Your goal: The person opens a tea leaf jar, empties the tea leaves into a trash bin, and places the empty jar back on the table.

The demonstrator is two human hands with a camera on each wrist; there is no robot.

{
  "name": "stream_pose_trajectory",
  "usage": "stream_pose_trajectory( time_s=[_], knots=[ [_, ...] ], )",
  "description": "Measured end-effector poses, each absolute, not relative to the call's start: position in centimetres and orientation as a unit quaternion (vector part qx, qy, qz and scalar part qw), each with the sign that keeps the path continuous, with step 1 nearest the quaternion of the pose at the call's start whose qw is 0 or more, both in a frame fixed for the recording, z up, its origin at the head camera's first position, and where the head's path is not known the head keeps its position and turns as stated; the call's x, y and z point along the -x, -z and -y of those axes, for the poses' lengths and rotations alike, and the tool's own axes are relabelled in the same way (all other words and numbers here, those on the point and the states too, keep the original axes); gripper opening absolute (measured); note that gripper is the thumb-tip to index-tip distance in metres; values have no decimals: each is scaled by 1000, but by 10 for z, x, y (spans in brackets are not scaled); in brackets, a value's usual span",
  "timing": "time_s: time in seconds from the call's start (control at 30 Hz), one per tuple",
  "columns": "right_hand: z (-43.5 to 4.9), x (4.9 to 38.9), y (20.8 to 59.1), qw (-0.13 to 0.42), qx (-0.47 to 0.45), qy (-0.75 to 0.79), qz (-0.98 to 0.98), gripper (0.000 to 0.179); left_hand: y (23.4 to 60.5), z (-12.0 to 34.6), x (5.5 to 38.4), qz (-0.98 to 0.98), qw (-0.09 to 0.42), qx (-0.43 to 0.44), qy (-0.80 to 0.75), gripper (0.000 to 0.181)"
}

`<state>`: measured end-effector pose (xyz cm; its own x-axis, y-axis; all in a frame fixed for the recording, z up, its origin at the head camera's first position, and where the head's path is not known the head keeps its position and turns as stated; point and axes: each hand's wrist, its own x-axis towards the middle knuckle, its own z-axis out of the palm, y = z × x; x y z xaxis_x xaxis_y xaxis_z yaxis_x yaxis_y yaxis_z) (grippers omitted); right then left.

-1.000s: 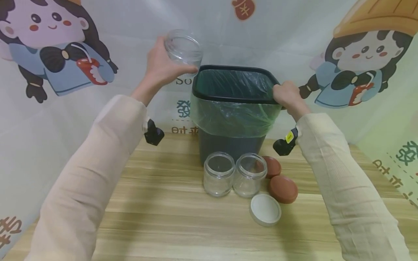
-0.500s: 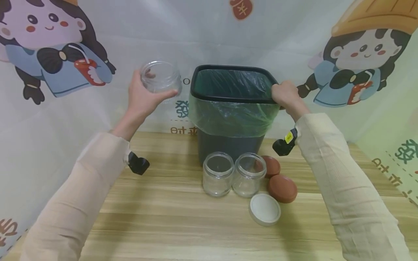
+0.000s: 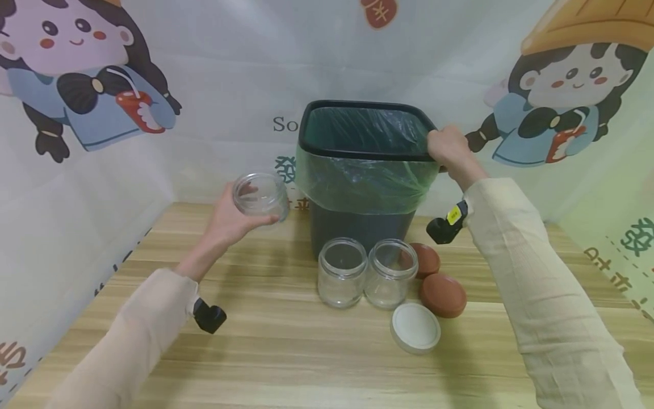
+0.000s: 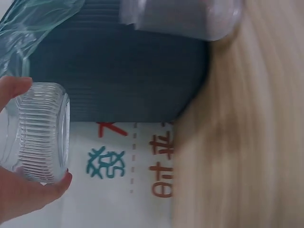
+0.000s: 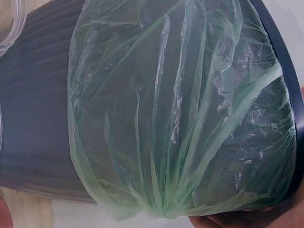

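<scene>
My left hand (image 3: 231, 218) grips a clear, lidless glass jar (image 3: 261, 196), held upright in the air left of a dark trash bin (image 3: 360, 227). In the left wrist view, thumb and fingers span the ribbed side of that jar (image 4: 40, 133). My right hand (image 3: 452, 150) holds the bin's black rim at its right corner; in the right wrist view its fingers show only at the bottom edge. A green plastic bag (image 5: 166, 118) lines the bin and folds down over its outside. Two more open glass jars (image 3: 342, 278) stand side by side before the bin.
Two reddish-brown lids (image 3: 443, 295) lie right of the standing jars, one partly behind a jar. A white lid (image 3: 415, 328) lies in front of them. Everything rests on a wood-grain table (image 3: 286, 358), with a printed cloth (image 3: 225, 74) hanging behind and at the sides.
My left hand has carried the jar from beside the bin's top left corner, out leftward and then down toward the table. My right hand has stayed on the rim.
</scene>
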<state>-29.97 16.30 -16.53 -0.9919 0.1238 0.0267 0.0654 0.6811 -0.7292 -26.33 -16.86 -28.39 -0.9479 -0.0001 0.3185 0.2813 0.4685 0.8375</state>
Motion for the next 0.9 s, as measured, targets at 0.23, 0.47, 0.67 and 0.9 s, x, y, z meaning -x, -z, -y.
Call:
stream_pose_trajectory(
  time_s=[0.23, 0.47, 0.67, 0.9],
  knots=[
    [-162, 302, 167, 22, 71, -438, 896, 49, 322, 162, 256, 858, 73, 140, 489, 89],
    [-162, 301, 168, 29, 76, -461, 884, 45, 352, 155, 250, 873, 36, 175, 453, 87],
    [-162, 301, 169, 30, 78, -458, 885, 42, 368, 152, 246, 892, 32, 188, 410, 89],
    [-162, 300, 168, 32, 80, -462, 883, 43, 377, 149, 241, 898, 18, 190, 396, 95]
  ],
)
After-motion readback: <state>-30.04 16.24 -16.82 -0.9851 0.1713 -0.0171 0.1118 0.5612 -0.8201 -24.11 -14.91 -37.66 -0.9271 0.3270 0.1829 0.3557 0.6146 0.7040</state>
